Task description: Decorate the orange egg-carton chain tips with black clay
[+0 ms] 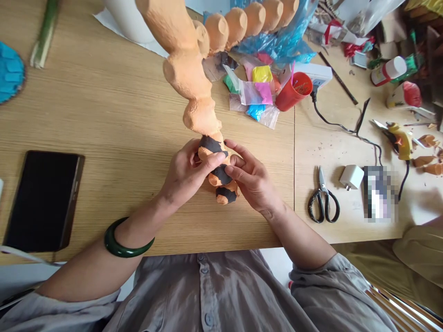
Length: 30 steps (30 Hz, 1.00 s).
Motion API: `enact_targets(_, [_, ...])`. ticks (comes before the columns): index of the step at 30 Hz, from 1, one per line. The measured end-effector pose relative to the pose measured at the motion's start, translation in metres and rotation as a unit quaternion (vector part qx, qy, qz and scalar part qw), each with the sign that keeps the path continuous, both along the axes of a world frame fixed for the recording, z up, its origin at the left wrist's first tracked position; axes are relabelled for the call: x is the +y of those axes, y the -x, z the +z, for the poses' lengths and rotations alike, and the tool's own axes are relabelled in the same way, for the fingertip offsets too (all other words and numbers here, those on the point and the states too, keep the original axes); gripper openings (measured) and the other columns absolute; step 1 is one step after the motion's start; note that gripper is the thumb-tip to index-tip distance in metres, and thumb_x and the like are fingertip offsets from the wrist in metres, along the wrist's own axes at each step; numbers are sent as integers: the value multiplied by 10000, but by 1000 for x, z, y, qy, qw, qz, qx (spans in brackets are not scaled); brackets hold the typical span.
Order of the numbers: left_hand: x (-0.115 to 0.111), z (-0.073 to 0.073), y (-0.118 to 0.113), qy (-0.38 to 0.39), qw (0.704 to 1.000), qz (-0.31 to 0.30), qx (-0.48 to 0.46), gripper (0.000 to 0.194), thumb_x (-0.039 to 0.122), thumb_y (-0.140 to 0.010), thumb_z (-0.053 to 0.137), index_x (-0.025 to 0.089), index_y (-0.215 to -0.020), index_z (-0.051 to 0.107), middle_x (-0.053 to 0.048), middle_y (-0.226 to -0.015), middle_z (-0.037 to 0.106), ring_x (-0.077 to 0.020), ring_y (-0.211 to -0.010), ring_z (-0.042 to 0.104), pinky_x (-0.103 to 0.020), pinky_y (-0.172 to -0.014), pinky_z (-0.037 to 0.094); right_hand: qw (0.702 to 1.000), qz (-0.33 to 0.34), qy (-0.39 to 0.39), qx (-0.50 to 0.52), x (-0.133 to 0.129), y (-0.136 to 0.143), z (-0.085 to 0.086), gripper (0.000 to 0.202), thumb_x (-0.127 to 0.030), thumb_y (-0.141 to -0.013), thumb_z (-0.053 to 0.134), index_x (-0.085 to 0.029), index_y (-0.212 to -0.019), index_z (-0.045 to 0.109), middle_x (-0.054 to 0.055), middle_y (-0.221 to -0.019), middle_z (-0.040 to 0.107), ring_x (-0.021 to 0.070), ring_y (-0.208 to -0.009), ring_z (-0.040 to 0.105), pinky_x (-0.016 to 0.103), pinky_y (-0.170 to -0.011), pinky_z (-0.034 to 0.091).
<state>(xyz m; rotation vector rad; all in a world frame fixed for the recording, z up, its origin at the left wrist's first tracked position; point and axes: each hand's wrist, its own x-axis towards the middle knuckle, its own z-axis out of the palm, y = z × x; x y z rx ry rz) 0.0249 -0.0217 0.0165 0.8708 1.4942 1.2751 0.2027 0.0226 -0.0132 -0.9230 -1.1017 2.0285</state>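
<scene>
A long, knobbly orange clay-like piece (200,115) runs from the top of the view down to the table's near side. Black patches (221,175) cover parts of its narrow lower end, between orange bumps. My left hand (188,170) grips that end from the left, its thumb lying across a black patch. From the right, my right hand (251,177) pinches the same end with thumb and fingers. Parts of the fingers of both hands are hidden behind the piece.
Small bags of coloured clay (256,87) and a red cup (294,92) lie beyond my hands. On the right are black-handled scissors (323,198), a white plug adapter (351,177) and a yellow glue gun (401,140). A dark tablet (43,198) lies left.
</scene>
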Motion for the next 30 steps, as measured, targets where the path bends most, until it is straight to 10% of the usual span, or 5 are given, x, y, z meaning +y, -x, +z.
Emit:
enact_targets(18, [-1,-9,1,8,998,13,-54,374,505,-939,805,223,-751,646,-2,-746,617,-159,-701,541,-301,-638,453,998,40,-50,13,-4,1,-9,1013,-453,-887,930,-367,-1779,459,-11,-1038,762,217,-990,775,381,-921,729])
enact_targets(30, [-1,-10,1,4,999,34,-40,372,546,-902,867,228,-767,728,-1,-760,690,-167,-707,620,-291,-650,503,999,4,44,26,-4,4,11,678,-376,-929,924,-264,-1551,678,-42,-936,757,159,-891,756,318,-913,665])
